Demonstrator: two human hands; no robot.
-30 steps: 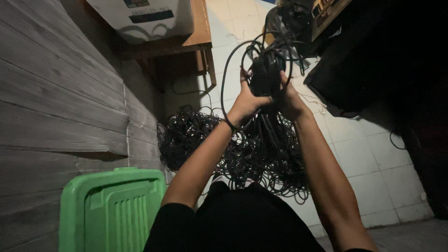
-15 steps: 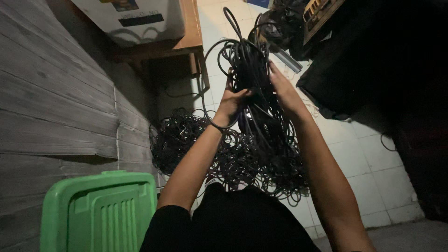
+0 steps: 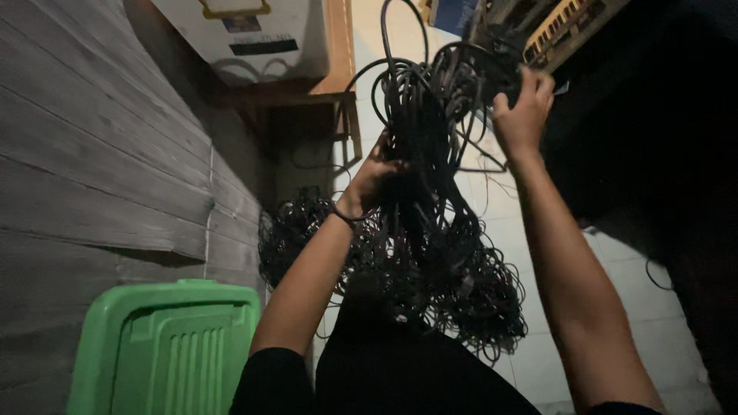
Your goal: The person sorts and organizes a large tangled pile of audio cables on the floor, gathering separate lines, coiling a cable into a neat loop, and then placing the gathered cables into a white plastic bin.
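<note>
since half a second ago, both hands have spread apart and the right hand (image 3: 523, 104) has climbed higher, drawing loops out of the black cable bundle (image 3: 419, 154). seen from the head camera, the left hand (image 3: 373, 177) is closed around the middle of the bundle, a dark band on its wrist, while the right hand pinches upper loops near a dark shelf, though the dim light makes its exact grip hard to read. the rest of the tangled cable (image 3: 453, 292) hangs down onto the pale tiled floor (image 3: 661, 323) in front of the person's dark lap. a green plastic stool (image 3: 165, 350) stands at lower left beside the grey plank wall (image 3: 92, 154). a wooden table (image 3: 338, 77) carries a white appliance (image 3: 254, 34) beyond.
</note>
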